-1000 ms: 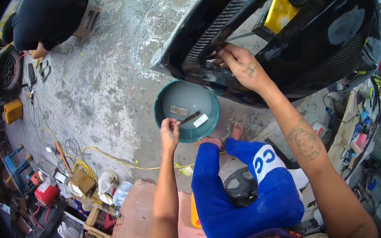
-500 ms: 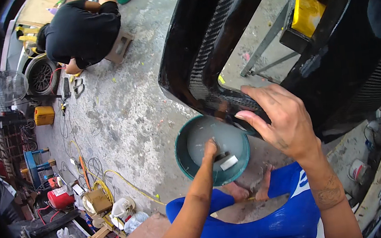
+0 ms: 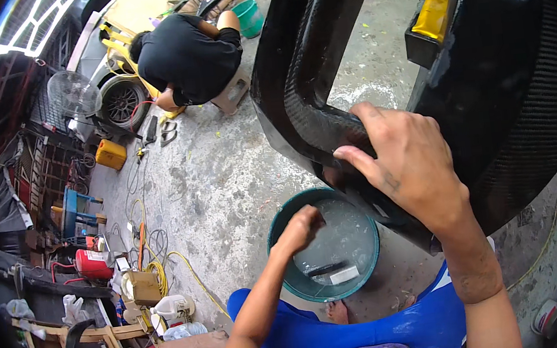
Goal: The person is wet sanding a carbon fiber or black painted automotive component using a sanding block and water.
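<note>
A large black carbon-fibre car body panel (image 3: pixel 328 124) with a wide opening fills the upper right. My right hand (image 3: pixel 416 159) grips the lower rim of that opening, thumb on the near side and fingers over the edge. Below stands a round green tub (image 3: pixel 286 283) of cloudy water. Over its left part my left hand (image 3: pixel 302 229) is closed in a fist; whatever it may hold is hidden in the curled fingers. A white block (image 3: pixel 344 275) and a dark flat strip (image 3: pixel 327 269) lie in the water on the near side of the tub.
At the upper left a person in black (image 3: pixel 188 58) crouches on a low stool (image 3: pixel 232 94) by a car wheel (image 3: pixel 125 103). Hoses, a yellow cable (image 3: pixel 194 272), a red tank (image 3: pixel 92 263) and a yellow jerrycan (image 3: pixel 111 154) lie along the left. A yellow part (image 3: pixel 434 11) shows behind the panel.
My left hand has come up out of the water and now hangs above the tub. My right hand stays on the panel's rim. The whole view has shifted.
</note>
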### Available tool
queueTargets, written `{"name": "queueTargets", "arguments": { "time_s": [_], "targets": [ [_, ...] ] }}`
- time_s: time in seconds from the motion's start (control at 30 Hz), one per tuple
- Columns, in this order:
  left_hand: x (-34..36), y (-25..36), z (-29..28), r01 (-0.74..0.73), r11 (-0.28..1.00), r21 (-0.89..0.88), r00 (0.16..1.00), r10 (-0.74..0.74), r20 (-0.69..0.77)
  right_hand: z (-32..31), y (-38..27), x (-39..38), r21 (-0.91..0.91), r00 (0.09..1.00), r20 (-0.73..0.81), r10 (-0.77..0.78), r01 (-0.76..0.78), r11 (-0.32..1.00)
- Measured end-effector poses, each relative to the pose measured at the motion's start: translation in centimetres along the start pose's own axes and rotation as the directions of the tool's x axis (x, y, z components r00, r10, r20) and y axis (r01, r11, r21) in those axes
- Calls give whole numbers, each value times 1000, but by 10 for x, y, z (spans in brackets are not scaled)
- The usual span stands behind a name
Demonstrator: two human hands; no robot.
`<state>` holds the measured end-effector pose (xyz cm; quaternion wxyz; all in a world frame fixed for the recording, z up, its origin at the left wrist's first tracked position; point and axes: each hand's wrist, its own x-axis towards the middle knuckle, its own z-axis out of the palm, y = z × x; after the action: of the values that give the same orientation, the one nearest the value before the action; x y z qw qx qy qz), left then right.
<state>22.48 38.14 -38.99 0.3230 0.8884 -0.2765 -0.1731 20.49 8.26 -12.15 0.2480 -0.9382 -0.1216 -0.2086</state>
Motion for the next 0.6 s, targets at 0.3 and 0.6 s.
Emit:
{"name": "queueTargets", "arguments": {
  "time_s": [0.3, 0.6],
  "targets": [
    [7, 147, -154, -156, 987, 35, 836, 151, -527, 0, 13, 23, 59, 976, 156, -150, 142, 988],
    [71, 239, -216, -388, 679, 623, 506, 722, -472, -1, 8, 27, 15, 961, 269, -61, 59, 998]
  ]
}}
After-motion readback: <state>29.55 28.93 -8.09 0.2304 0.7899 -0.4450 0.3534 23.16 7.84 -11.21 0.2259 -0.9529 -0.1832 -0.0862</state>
